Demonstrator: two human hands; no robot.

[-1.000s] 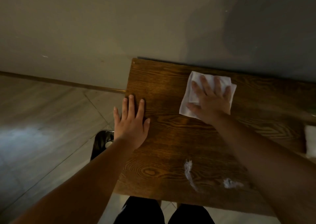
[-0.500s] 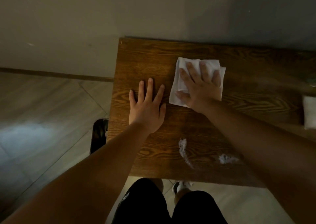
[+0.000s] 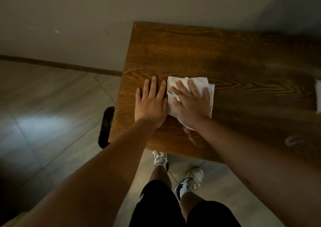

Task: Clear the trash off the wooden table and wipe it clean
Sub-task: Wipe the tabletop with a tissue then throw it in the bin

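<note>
A dark wooden table (image 3: pixel 199 49) stands against the wall. My right hand (image 3: pixel 190 103) presses flat on a white cloth (image 3: pixel 199 82) lying on the table's left half. My left hand (image 3: pixel 151 101) rests flat on the bare wood just left of the cloth, fingers apart, touching the cloth's edge. A pale smear (image 3: pixel 191 136) runs from under the cloth toward the near edge. Another whitish mark (image 3: pixel 293 140) shows at the right, blurred.
A white object (image 3: pixel 318 96) sits at the table's right edge of view, cut off. A black thing (image 3: pixel 106 127) stands on the tiled floor by the table's left side. My legs and sneakers (image 3: pixel 189 181) are below the near edge.
My right hand has dragged the cloth from the far side toward the near edge, over the smear. My left hand shifted right until it met the cloth.
</note>
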